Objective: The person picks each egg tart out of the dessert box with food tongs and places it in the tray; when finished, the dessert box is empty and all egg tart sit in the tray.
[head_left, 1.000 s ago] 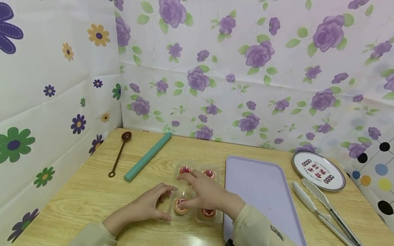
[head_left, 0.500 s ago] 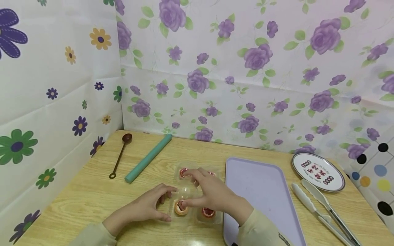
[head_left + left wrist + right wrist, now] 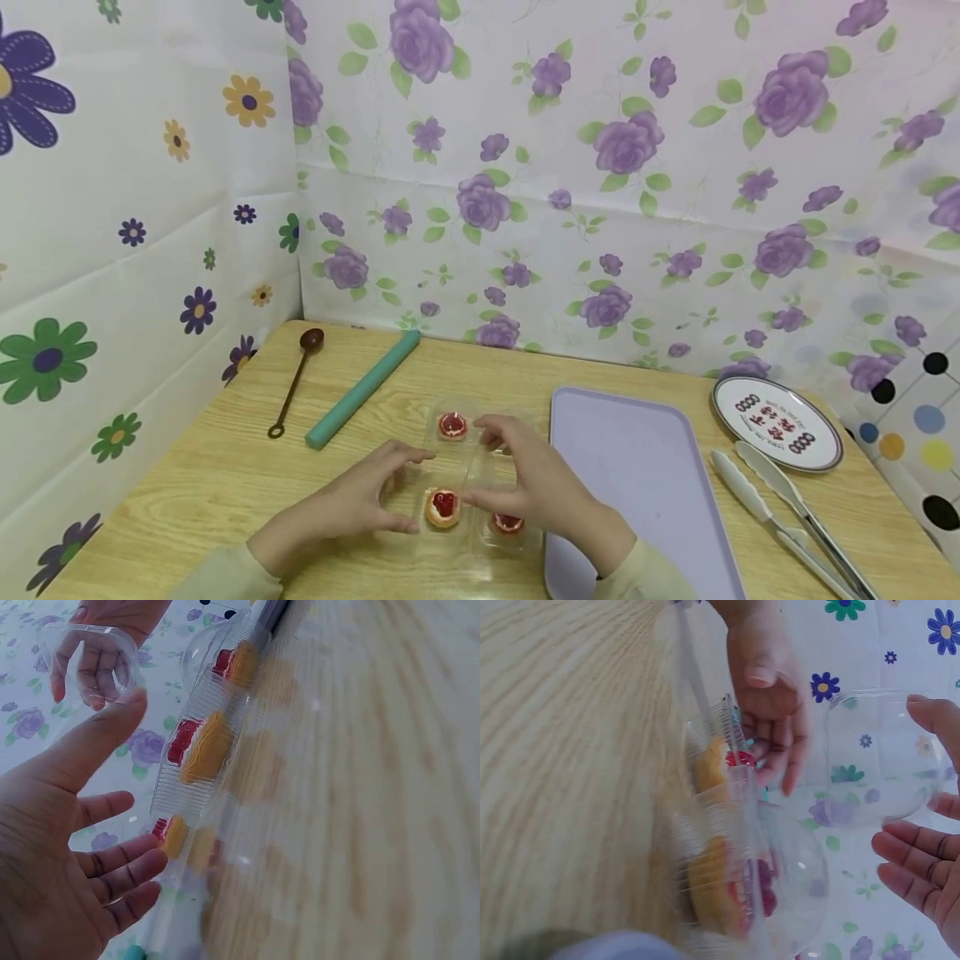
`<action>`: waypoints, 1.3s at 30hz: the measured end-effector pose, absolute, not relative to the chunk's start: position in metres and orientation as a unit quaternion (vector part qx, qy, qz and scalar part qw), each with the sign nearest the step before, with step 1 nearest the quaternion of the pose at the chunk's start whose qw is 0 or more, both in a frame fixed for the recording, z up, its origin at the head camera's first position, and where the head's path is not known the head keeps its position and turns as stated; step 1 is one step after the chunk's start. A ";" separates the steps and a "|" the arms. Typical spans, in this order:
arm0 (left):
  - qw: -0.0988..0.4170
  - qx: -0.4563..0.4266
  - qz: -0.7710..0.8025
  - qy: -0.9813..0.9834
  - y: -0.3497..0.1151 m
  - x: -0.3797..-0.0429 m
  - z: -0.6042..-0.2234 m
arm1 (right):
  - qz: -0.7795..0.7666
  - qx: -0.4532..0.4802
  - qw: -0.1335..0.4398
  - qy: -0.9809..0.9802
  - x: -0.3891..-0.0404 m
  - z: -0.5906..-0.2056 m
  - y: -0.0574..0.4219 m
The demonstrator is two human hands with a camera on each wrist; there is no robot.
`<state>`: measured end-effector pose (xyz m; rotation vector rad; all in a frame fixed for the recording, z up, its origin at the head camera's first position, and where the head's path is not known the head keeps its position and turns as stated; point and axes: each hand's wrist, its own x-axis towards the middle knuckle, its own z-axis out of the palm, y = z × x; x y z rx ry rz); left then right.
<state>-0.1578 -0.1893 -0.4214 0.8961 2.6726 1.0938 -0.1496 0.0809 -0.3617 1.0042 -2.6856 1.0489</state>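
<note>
Clear plastic makes up the lid (image 3: 877, 761) that the right hand (image 3: 536, 479) holds raised over the packaging, thumb on one rim and fingers on the opposite one. The left hand (image 3: 363, 497) grips nothing, its thumb and fingers well apart, just beside the near-left tart (image 3: 442, 508); whether its thumb touches the lid I cannot tell. That tart sits in ribbed packaging (image 3: 171, 796) on the worktop (image 3: 202, 492), along the left edge of a lavender tray (image 3: 622, 475). Behind it is a far-left tart (image 3: 452, 426), and to its right a near-right tart (image 3: 507, 524), partly covered by the right hand, which also blocks the packaging's far-right part. Towards the worktop's back edge lies a teal rod (image 3: 363, 389), with a brown spoon (image 3: 294, 383) nearer the left edge. A plate (image 3: 777, 422) occupies the back right corner; tongs (image 3: 795, 525) lie between it and the tray.
</note>
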 end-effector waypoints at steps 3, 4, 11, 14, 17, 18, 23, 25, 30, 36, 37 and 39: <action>0.037 0.294 0.361 0.884 -0.186 -0.156 -0.418 | 0.344 0.342 0.070 -0.872 -0.148 -0.367 0.083; 0.030 0.294 0.363 0.884 -0.185 -0.155 -0.417 | 0.345 0.346 0.076 -0.869 -0.148 -0.368 0.084; 0.011 0.320 0.403 0.858 -0.175 -0.148 -0.410 | 0.351 0.373 0.119 -0.850 -0.146 -0.377 0.084; 0.007 0.339 0.410 0.847 -0.170 -0.146 -0.408 | 0.356 0.376 0.129 -0.846 -0.144 -0.380 0.085; 0.011 0.344 0.416 0.842 -0.166 -0.144 -0.407 | 0.367 0.378 0.130 -0.840 -0.141 -0.383 0.086; 0.014 0.341 0.418 0.842 -0.164 -0.143 -0.407 | 0.374 0.378 0.128 -0.837 -0.141 -0.384 0.087; 0.019 0.335 0.418 0.844 -0.161 -0.138 -0.407 | 0.402 0.384 0.117 -0.823 -0.138 -0.386 0.090; 0.011 0.341 0.416 0.843 -0.160 -0.137 -0.407 | 0.410 0.385 0.110 -0.819 -0.138 -0.386 0.092; -0.006 0.357 0.418 0.835 -0.160 -0.137 -0.406 | 0.418 0.389 0.106 -0.814 -0.136 -0.388 0.094; -0.019 0.371 0.419 0.829 -0.157 -0.136 -0.405 | 0.428 0.402 0.112 -0.802 -0.135 -0.392 0.094; -0.020 0.373 0.418 0.828 -0.157 -0.136 -0.405 | 0.429 0.407 0.116 -0.798 -0.135 -0.393 0.094; -0.025 0.376 0.416 0.828 -0.156 -0.136 -0.405 | 0.433 0.416 0.120 -0.791 -0.135 -0.395 0.094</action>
